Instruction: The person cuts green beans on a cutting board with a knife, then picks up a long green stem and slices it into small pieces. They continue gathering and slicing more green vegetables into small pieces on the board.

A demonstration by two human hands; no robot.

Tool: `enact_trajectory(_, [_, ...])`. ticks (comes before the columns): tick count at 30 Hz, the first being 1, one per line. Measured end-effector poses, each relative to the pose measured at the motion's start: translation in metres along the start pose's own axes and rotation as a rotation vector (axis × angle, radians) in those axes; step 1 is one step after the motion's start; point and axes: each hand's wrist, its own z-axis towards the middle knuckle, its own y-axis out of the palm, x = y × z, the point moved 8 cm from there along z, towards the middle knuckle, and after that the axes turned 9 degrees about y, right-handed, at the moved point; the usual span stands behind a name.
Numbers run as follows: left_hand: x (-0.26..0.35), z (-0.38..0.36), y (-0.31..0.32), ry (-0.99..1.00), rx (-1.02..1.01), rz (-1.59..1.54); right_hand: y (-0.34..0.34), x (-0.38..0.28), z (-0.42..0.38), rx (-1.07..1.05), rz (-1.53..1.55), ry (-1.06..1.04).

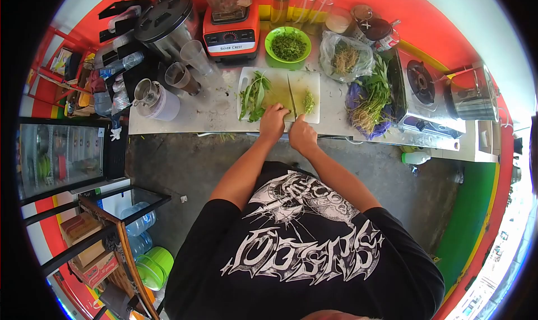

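A white cutting board (280, 76) lies on the counter in front of me. My right hand (303, 135) is closed round the handle of a kitchen knife (291, 96), whose blade points away from me over the board. Just left of the blade, my left hand (273, 122) rests at the board's near edge with its fingers bent together; whatever is under them is hidden. Long green leaves (255, 96) lie on the board's left part. To the right of the knife is a small pile of chopped greens (308, 102). Beyond the board, a green bowl (306, 50) holds more chopped greens.
A red blender (231, 35) and plastic cups (180, 78) stand at the back left, near a metal pot (168, 26). On the right are a plastic bag of roots (346, 57), a leafy bunch (372, 99) and a gas stove (420, 85). Bottles (279, 6) line the wall.
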Motion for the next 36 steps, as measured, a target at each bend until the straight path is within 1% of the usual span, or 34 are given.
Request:
enact_trajectory(5, [-0.003, 0.0, 0.0, -0.017, 0.033, -0.016, 0.005, 0.001, -0.004, -0.017, 0.027, 0.021])
enact_trajectory(7, [-0.002, 0.0, -0.001, -0.025, 0.0, 0.0, 0.0, -0.004, 0.005, -0.006, 0.022, -0.036])
enact_trajectory(9, [-0.002, 0.0, 0.0, -0.032, -0.032, 0.014, -0.004, -0.006, 0.009, -0.016, 0.018, -0.031])
enact_trajectory(15, [-0.006, 0.002, -0.002, -0.036, 0.003, 0.008, -0.001, -0.005, -0.008, -0.036, -0.009, -0.002])
enact_trajectory(18, [-0.009, 0.0, -0.002, -0.047, 0.018, -0.008, 0.0, -0.007, 0.003, -0.032, -0.008, -0.031])
enact_trajectory(21, [-0.006, 0.0, -0.003, -0.016, 0.02, -0.018, -0.002, -0.009, 0.01, -0.02, 0.003, -0.046])
enact_trajectory(25, [-0.009, 0.0, 0.0, -0.054, -0.009, -0.011, -0.002, -0.006, -0.003, -0.042, 0.011, -0.004])
enact_trajectory(29, [-0.014, 0.0, 0.002, -0.079, 0.008, -0.02, 0.005, -0.008, 0.0, -0.056, -0.023, -0.012])
enact_trajectory(34, [-0.016, 0.0, 0.0, -0.077, 0.004, -0.055, -0.009, -0.015, 0.01, -0.052, 0.006, -0.048])
enact_trajectory(36, [-0.016, 0.001, 0.0, -0.092, 0.003, -0.077, -0.007, -0.014, 0.003, -0.053, 0.015, -0.021])
